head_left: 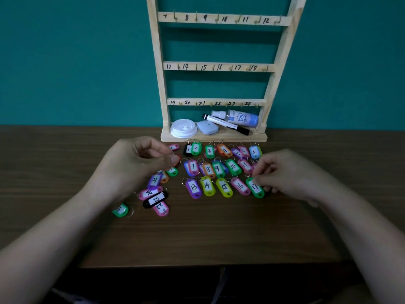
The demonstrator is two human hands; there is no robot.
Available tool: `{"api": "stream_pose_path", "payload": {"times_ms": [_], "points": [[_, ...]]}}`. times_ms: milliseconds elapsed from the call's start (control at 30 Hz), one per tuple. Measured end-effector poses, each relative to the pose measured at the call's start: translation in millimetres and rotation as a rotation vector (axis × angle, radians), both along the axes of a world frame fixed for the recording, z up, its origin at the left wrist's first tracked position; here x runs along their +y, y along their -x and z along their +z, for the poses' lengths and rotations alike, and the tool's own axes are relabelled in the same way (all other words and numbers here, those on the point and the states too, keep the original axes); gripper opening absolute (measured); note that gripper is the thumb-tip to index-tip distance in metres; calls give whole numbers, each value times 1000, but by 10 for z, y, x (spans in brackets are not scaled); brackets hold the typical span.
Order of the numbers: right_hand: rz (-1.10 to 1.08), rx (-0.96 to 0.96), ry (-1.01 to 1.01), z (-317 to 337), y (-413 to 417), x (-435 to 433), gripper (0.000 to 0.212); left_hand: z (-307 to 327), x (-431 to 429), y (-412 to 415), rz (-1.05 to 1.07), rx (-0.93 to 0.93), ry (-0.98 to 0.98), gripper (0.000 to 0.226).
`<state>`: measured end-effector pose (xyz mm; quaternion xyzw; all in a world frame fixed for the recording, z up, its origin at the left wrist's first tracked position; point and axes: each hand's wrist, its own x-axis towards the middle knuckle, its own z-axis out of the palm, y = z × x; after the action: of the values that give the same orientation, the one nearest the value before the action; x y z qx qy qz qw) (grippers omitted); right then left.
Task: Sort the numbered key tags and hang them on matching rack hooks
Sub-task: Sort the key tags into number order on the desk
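**A:** On our right hand point(285, 172), the fingers point(260, 180) curl in and pinch the top end of green tag 17 point(255, 187), which lies flat on the table point(208, 233).

**B:** Our left hand point(135, 163) hovers with its fingers curled toward the thumb. A reddish tag point(178, 159) shows just beside the thumb tip, but we cannot tell whether we hold it.

**A:** The tags are smooth, glossy plastic ovals. Each has a white paper label, an inked number and a thin metal ring at one end.

**B:** We see sorted rows point(217, 168) in front of the rack: 1 to 6 farthest, 7 to 11 in the middle, 13 to 17 nearest us. Neighbours touch or overlap.

**A:** To the left lies a loose cluster: purple 21 point(155, 180), pink 24 point(147, 193), a black tag point(156, 199) and pink 22 point(161, 208). They overlap, and a green tag point(120, 210) lies apart from them.

**B:** The table is dark, with straight wood grain. Open room lies between the tags and its near edge, where our forearms cross.

**A:** The rack point(158, 62) is pale bare wood against a teal wall point(76, 62). Its flat rails carry handwritten numbers and small brass hooks point(175, 17).

**B:** Its base ledge point(214, 138) touches the far row's rings. On it lie a white round lid point(183, 128), a pale rounded case point(207, 127), a marker point(225, 123) and a spray bottle point(238, 118) on its side.
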<state>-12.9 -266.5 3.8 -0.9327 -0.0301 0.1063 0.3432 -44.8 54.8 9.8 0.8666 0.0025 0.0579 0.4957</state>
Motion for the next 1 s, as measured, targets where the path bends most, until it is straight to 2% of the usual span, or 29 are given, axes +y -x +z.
{"api": "stream_pose_path", "payload": {"times_ms": [167,267,400,633,800,1000], "points": [[10,-28,80,19,9,27,7,11,69,-23,24,1,-50,13],[11,-162,128,39,30,88,9,9,166,-76,55,-16,-65,6],[43,-295,76,34,81,255,12,4,336,-161,84,-24,-104,5],[157,-359,4,-33,143,726,13,-47,633,-304,51,-34,-260,2],[304,-398,22,-138,226,1077,13,-132,773,-373,45,-3,-347,13],[482,-455,67,-281,327,1387,29,-221,630,-346,-95,30,-516,52]]}}
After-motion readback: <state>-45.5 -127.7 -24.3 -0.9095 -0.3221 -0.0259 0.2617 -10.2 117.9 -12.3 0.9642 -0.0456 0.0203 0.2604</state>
